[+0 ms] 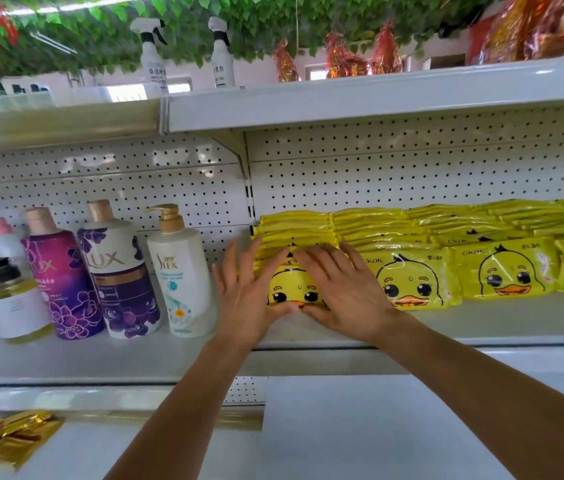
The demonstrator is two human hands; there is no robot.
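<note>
Yellow wet-wipe packs with a duck face stand in rows on the white shelf (pixel 481 317). The leftmost front pack (pixel 294 289) leans against a stack of the same packs (pixel 294 226). My left hand (pixel 249 292) lies with straight, spread fingers on that pack's left side, thumb under its lower edge. My right hand (pixel 339 289) lies flat across its right side and top, thumb at the lower edge. Both thumbs nearly meet below the duck's beak. More duck packs (pixel 412 282) continue to the right.
Left of the packs stand a white SLEK pump bottle (pixel 180 271), two LUX bottles (pixel 117 271), a yellow-liquid pump bottle (pixel 13 299). Spray bottles (pixel 152 57) stand on the top shelf. Gold packets (pixel 13 441) lie on the lower shelf at left.
</note>
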